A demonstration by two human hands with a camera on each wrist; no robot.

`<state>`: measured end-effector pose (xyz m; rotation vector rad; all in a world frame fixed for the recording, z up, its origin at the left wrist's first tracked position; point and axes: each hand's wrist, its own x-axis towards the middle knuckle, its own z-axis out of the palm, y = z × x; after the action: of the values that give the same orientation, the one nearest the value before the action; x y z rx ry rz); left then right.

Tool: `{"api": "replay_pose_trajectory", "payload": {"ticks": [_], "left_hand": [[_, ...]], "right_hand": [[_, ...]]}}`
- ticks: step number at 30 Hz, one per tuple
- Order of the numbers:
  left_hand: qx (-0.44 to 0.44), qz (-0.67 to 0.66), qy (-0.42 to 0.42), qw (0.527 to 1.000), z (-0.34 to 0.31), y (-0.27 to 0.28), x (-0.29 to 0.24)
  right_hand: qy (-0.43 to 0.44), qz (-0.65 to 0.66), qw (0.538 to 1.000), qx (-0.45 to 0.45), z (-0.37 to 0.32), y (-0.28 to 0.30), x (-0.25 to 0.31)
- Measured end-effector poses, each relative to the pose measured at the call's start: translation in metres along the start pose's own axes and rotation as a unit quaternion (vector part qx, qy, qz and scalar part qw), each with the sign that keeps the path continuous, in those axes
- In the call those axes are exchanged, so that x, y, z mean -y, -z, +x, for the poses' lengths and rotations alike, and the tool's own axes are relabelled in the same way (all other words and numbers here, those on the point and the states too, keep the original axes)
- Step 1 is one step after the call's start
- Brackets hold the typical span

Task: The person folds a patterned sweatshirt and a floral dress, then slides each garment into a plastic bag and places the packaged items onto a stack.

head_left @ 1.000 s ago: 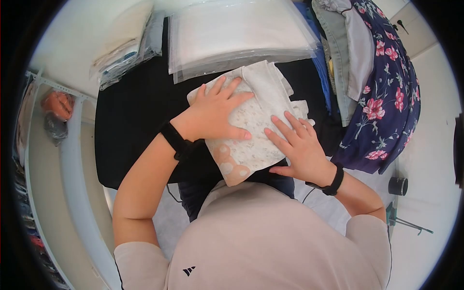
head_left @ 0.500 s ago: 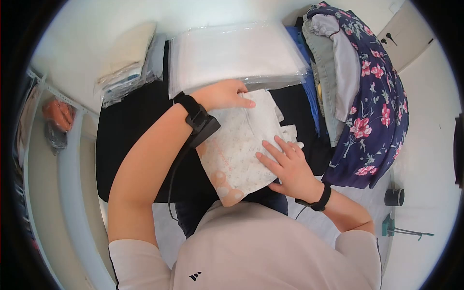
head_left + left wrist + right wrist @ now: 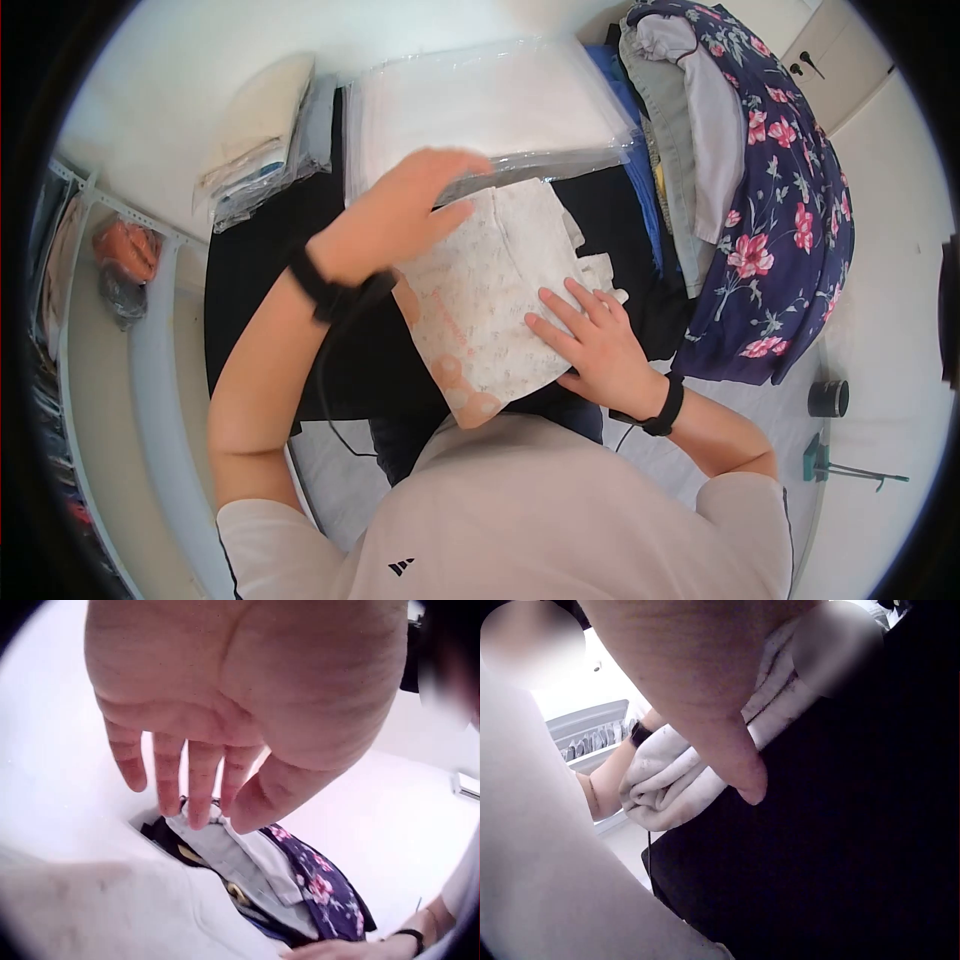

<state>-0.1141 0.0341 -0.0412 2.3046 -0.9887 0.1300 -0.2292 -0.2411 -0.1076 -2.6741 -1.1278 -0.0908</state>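
Note:
A folded white garment (image 3: pixel 480 310) with a faint small print and a peach pattern along its left and near edge lies on the black-covered table (image 3: pixel 260 270). Its layered folds (image 3: pixel 671 784) show from the side in the right wrist view. My right hand (image 3: pixel 603 350) rests flat on the garment's right side, fingers spread. Over the garment's far left corner, my left hand (image 3: pixel 400 215) is raised, blurred, holding nothing. In the left wrist view the left palm (image 3: pixel 240 682) faces the camera, fingers extended above the white cloth (image 3: pixel 135 907).
Clear plastic bags (image 3: pixel 490 105) lie stacked at the back. Bagged folded clothes (image 3: pixel 265 140) stand back left. On the right hang or lie piled clothes, including a navy floral garment (image 3: pixel 790 210) and grey trousers (image 3: pixel 665 140). A shelf rack (image 3: pixel 110 310) stands at far left.
The left hand went from flat on the garment to its far edge, then lifted off and moved left. The right hand stays on the right side of the garment.

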Motion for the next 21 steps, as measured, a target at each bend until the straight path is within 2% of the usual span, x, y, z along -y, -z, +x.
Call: {"api": "replay_pose_trajectory", "payload": {"ticks": [1,4,5,7,9,11,13,18,21], "left_hand": [[0.016,0.018,-0.032,0.999,-0.020,0.001,-0.011],[0.146,0.112,-0.041,0.982,-0.069,-0.007,-0.046],[0.146,0.113,-0.039,0.982,-0.081,-0.012,-0.052],[0.167,0.166,0.032,0.971,-0.101,-0.026,-0.056],[0.147,0.153,0.044,0.976,-0.103,-0.038,-0.054],[0.120,0.140,0.059,0.981,-0.105,-0.050,-0.054],[0.072,0.162,0.062,0.982,-0.107,-0.059,-0.054],[0.049,0.154,0.053,0.985,-0.117,-0.068,-0.049],[0.040,0.127,0.052,0.990,-0.120,-0.071,-0.041]], "right_hand": [[0.001,-0.005,1.000,-0.003,0.000,-0.001,0.000],[0.003,-0.006,1.000,-0.017,0.001,-0.003,-0.001],[0.004,-0.002,1.000,-0.023,0.001,-0.004,-0.001],[0.016,-0.002,0.999,-0.036,0.002,-0.004,-0.003],[0.031,-0.006,0.998,-0.048,0.003,-0.005,-0.005],[0.060,-0.020,0.990,-0.125,0.005,-0.006,-0.010],[0.077,-0.039,0.989,-0.122,0.004,-0.007,-0.007],[0.073,-0.101,0.987,-0.098,0.011,0.003,-0.012],[0.126,-0.001,0.989,-0.077,0.042,0.031,-0.024]]}}
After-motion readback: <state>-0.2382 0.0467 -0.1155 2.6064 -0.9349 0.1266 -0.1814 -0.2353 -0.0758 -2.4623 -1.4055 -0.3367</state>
